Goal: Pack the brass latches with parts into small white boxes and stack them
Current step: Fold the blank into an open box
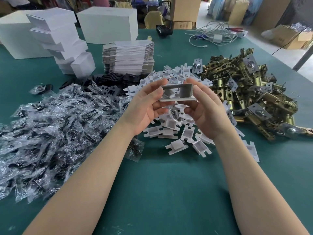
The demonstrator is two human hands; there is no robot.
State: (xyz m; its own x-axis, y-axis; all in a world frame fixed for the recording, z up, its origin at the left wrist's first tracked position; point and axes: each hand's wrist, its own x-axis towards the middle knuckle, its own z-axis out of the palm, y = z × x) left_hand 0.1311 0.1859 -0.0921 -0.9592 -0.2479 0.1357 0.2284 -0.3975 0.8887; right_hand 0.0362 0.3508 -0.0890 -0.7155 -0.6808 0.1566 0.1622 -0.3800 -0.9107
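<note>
I hold one small white box (177,92) up at the middle of the frame, its open mouth turned toward me. My left hand (149,104) grips its left end with thumb and fingers curled round it, and my right hand (205,109) grips its right end the same way. A bit of clear wrapping hangs just under the box between my palms; I cannot tell which hand pinches it.

Right of centre lies one heap of brass latches (250,92), far too many and too tangled to count. Behind and below my hands spreads one pile of white plastic inserts (176,131), also beyond counting. The left side of the frame is filled by one wide drift of clear bags of dark parts (50,133). Behind it sits a row of black plates (116,78).

In the upper left stands one leaning stack of folded small boxes (64,46), about seven that I can make out. Beside it, upper centre, is one stack of flat box blanks (128,55). Two large white cartons (108,24) stand at the back. I can read no writing or brand on anything.

The worktop (169,192) is covered in a teal mat. White cables (213,36) lie coiled at the upper right. Beyond are brown cardboard cartons (184,11) and a pale floor.
</note>
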